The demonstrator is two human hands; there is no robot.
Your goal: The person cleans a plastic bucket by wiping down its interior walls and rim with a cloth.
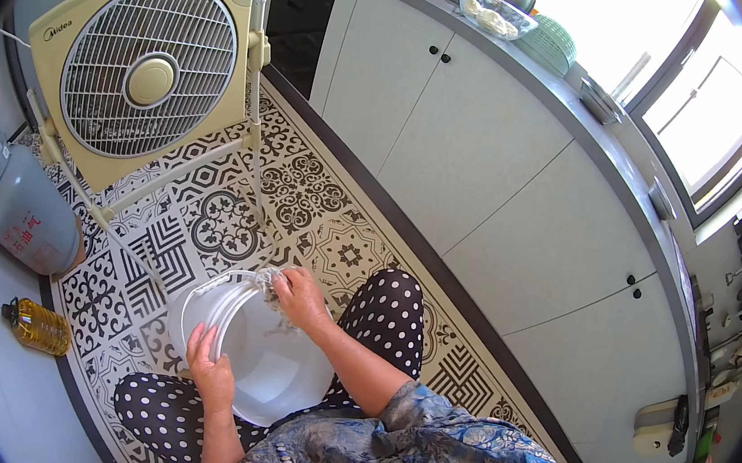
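Note:
A white plastic bucket (279,371) with a thin handle leans between my knees, its opening tilted toward me. My left hand (211,376) grips the near-left side of its rim, the thumb apart from the fingers. At the far side of the rim, my right hand (299,299) is closed on a crumpled greyish-white cloth (268,280), pressed against the bucket edge. Part of the cloth hangs inside the bucket; my fingers hide the rest.
A yellow box fan (152,82) on a stand is ahead left. A grey gas cylinder (30,209) and an oil bottle (40,327) stand along the left wall. Cabinets (486,171) line the right, under a counter holding a glass bowl (489,13) and green basket (549,44).

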